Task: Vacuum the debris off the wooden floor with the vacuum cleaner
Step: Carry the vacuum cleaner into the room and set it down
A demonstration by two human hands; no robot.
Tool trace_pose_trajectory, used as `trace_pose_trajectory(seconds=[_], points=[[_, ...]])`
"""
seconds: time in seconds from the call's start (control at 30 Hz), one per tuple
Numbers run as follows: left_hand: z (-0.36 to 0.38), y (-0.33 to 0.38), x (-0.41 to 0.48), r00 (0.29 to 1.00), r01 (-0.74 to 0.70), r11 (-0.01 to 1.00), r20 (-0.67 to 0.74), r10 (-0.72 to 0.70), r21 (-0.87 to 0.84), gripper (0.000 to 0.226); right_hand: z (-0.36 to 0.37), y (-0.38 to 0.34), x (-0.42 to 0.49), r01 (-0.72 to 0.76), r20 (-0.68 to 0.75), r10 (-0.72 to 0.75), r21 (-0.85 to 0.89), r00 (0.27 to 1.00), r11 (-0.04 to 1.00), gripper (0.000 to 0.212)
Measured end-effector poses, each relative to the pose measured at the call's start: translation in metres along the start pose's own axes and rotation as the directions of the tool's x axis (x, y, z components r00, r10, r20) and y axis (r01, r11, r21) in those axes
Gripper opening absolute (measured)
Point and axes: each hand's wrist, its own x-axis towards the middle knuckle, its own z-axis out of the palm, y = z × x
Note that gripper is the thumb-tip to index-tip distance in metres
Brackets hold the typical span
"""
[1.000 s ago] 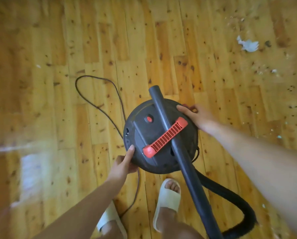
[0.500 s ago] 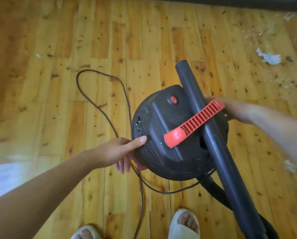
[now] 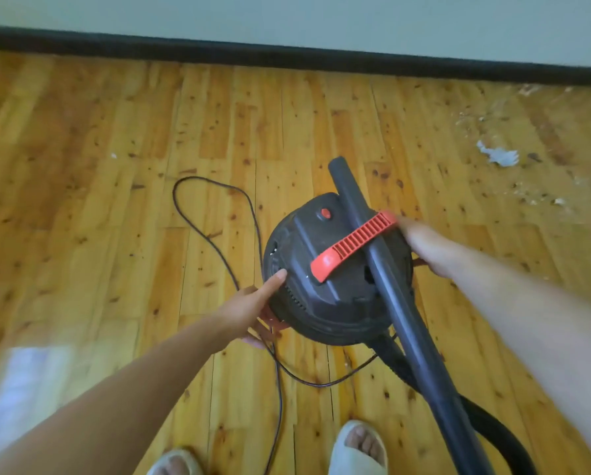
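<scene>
A round black vacuum cleaner (image 3: 301, 234) with a red carry handle (image 3: 352, 245) stands on the wooden floor (image 3: 98, 234) in front of me. Its dark wand (image 3: 407, 303) lies across the lid, nozzle pointing away. My left hand (image 3: 249, 310) grips the canister's left rim, thumb on the lid and fingers curled under by a red latch. My right hand (image 3: 427, 248), blurred, holds the right rim, its fingers hidden behind the body. Debris lies far right: a white paper scrap (image 3: 499, 156) and scattered crumbs (image 3: 534, 197).
The power cord (image 3: 218, 245) loops on the floor left of the canister and runs back between my feet in pale slippers (image 3: 359, 450). The black hose (image 3: 493, 426) curves off at the lower right. A dark baseboard (image 3: 287, 58) and wall close the far side.
The canister now sits farther from my feet and nearer the wall. Both hands stay on its rims. The view has tilted up, bringing the baseboard and wall into sight.
</scene>
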Motion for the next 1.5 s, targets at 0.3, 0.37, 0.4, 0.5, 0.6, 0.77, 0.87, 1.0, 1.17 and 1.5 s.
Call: trace_pose_trajectory(seconds=[0.3, 0.37, 0.4, 0.5, 0.6, 0.77, 0.87, 1.0, 1.17, 1.5], points=[[0.037, -0.029, -0.021, 0.990, -0.038, 0.974, -0.142, 0.007, -0.221, 0.105, 0.021, 0.041, -0.049, 0.043, -0.089, -0.030, 0.151, 0.996, 0.988, 0.080], [0.049, -0.043, -0.038, 0.990, -0.027, 0.974, -0.144, -0.006, -0.225, 0.101, 0.031, 0.055, -0.087, 0.028, -0.089, -0.012, 0.176, 0.996, 0.984, 0.070], [0.055, -0.047, -0.051, 0.991, -0.018, 0.974, -0.130, -0.013, -0.228, 0.097, 0.034, 0.063, -0.108, 0.023, -0.089, -0.007, 0.184, 0.996, 0.983, 0.068], [0.066, -0.059, -0.076, 0.990, 0.012, 0.971, -0.134, -0.046, -0.239, 0.080, 0.044, 0.081, -0.156, 0.032, -0.056, -0.027, 0.090, 0.998, 0.995, 0.066], [0.072, -0.062, -0.099, 0.979, -0.002, 0.985, -0.200, -0.033, -0.172, 0.059, 0.055, 0.092, -0.196, 0.087, -0.058, -0.090, -0.055, 0.994, 0.995, 0.073], [0.087, -0.047, -0.131, 0.874, -0.174, 0.906, -0.363, 0.323, 0.385, 0.039, 0.078, 0.112, -0.230, 0.185, -0.129, -0.241, -0.342, 0.962, 0.921, 0.080], [0.095, -0.015, -0.131, 0.551, -0.350, 0.635, -0.397, 0.734, 0.688, 0.047, 0.079, 0.117, -0.231, 0.193, -0.198, -0.339, -0.525, 0.920, 0.829, 0.070], [0.103, 0.039, -0.099, 0.576, -0.340, 0.526, -0.269, 0.772, 0.780, 0.063, 0.071, 0.114, -0.212, 0.258, -0.161, -0.402, -0.546, 0.901, 0.797, 0.067], [0.098, 0.068, -0.057, 0.667, -0.264, 0.492, -0.211, 0.715, 0.830, 0.056, 0.069, 0.101, -0.191, 0.277, -0.153, -0.435, -0.578, 0.887, 0.767, 0.038], [0.085, 0.081, -0.038, 0.673, -0.199, 0.480, -0.237, 0.701, 0.854, 0.056, 0.062, 0.081, -0.180, 0.227, -0.096, -0.321, -0.520, 0.942, 0.823, 0.031]])
